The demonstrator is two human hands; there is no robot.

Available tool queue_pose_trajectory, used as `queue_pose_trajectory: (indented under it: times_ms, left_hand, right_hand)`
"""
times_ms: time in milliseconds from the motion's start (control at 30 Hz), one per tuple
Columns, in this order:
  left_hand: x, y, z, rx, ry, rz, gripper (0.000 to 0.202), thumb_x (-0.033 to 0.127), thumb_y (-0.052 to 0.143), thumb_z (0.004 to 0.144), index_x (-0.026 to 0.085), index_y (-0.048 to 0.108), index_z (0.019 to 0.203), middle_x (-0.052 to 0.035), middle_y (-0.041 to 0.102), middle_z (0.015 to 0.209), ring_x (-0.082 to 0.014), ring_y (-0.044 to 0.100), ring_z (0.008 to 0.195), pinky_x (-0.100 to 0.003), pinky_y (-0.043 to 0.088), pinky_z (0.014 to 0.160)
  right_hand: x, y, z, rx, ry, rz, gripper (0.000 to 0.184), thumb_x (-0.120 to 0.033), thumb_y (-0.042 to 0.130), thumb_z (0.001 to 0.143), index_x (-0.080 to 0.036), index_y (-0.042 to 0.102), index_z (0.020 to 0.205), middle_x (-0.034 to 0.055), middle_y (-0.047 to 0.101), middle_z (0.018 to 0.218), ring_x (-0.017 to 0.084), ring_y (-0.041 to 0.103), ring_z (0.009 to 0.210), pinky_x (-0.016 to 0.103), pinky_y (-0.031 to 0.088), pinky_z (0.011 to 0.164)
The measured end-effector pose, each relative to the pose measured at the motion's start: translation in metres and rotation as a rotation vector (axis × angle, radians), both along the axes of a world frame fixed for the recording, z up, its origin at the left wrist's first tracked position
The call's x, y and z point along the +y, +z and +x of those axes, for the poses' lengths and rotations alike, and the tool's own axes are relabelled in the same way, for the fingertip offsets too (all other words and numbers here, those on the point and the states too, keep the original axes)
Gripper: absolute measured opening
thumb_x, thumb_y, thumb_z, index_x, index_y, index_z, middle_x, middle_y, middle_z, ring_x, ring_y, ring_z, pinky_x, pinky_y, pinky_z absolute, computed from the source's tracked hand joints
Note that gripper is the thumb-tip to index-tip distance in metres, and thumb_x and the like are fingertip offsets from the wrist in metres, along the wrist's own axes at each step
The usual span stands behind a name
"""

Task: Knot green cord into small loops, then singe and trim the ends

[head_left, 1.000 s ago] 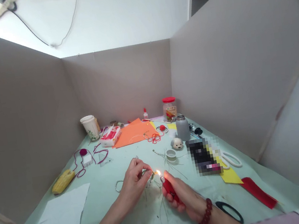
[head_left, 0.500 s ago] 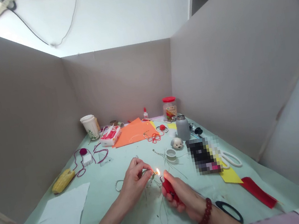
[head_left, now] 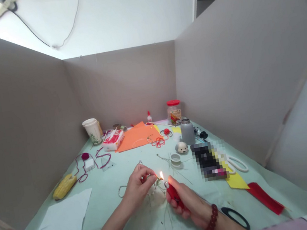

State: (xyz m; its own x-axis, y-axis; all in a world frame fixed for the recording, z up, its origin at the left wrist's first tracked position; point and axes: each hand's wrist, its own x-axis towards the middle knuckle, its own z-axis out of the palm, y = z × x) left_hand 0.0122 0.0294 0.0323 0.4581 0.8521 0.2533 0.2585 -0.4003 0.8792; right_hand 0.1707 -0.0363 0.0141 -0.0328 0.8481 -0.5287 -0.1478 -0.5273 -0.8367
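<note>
My left hand (head_left: 139,184) is closed, thumb and fingertips pinching a thin greenish cord (head_left: 158,181) whose end points right. Wrapped in my right hand (head_left: 187,199) is a red lighter (head_left: 174,194), tilted to the left. Its flame (head_left: 161,175) burns at the tip of the cord, just off my left fingertips. Below the hands, a loose thin cord loop (head_left: 167,222) lies on the pale green table cover. Part of the pinched cord is hidden by my left fingers.
Beyond my hands are a spool (head_left: 175,160), a dog-faced figure (head_left: 182,148) and a grey bottle (head_left: 187,132). Black-handled scissors (head_left: 236,219) lie by my right wrist. White paper (head_left: 55,229) is at left, orange paper (head_left: 134,138) farther back. Grey partitions (head_left: 125,84) enclose the table.
The flame stands taller and a little farther left over the cord's tip. Both hands have stayed nearly in place.
</note>
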Motion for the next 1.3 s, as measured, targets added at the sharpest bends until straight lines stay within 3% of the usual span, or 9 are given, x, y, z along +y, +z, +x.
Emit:
queue_pose_trajectory:
  times_ms: [433, 1033, 1300]
  left_hand:
    - [0.0069, -0.0056, -0.0001, -0.027, 0.040, 0.003, 0.012, 0.028, 0.057, 0.079, 0.018, 0.063, 0.075, -0.0013, 0.052, 0.081, -0.0139, 0.050, 0.072, -0.023, 0.042, 0.063]
    - [0.0053, -0.0006, 0.0007, -0.091, 0.045, -0.144, 0.014, 0.029, 0.057, 0.078, 0.016, 0.062, 0.077, -0.0004, 0.058, 0.071, -0.0120, 0.048, 0.063, -0.022, 0.039, 0.058]
    - [0.0087, -0.0064, -0.0007, -0.215, 0.045, -0.171, 0.015, 0.028, 0.061, 0.076, 0.018, 0.055, 0.085, 0.0022, 0.053, 0.071, -0.0106, 0.049, 0.062, -0.020, 0.037, 0.055]
  right_hand:
    - [0.0004, -0.0016, 0.0013, 0.017, 0.001, 0.011, 0.055, -0.059, 0.033, 0.087, -0.014, 0.052, 0.061, -0.0037, 0.040, 0.051, 0.002, 0.031, 0.035, 0.013, 0.009, 0.031]
    - [-0.0005, 0.0011, 0.0014, 0.003, 0.009, -0.008, 0.055, -0.059, 0.032, 0.087, -0.014, 0.052, 0.062, -0.0040, 0.040, 0.051, 0.002, 0.031, 0.034, 0.013, 0.009, 0.031]
    - [-0.0007, 0.0014, 0.0018, 0.026, 0.016, 0.016, 0.055, -0.057, 0.033, 0.088, -0.014, 0.052, 0.062, -0.0041, 0.040, 0.051, 0.001, 0.032, 0.034, 0.012, 0.009, 0.031]
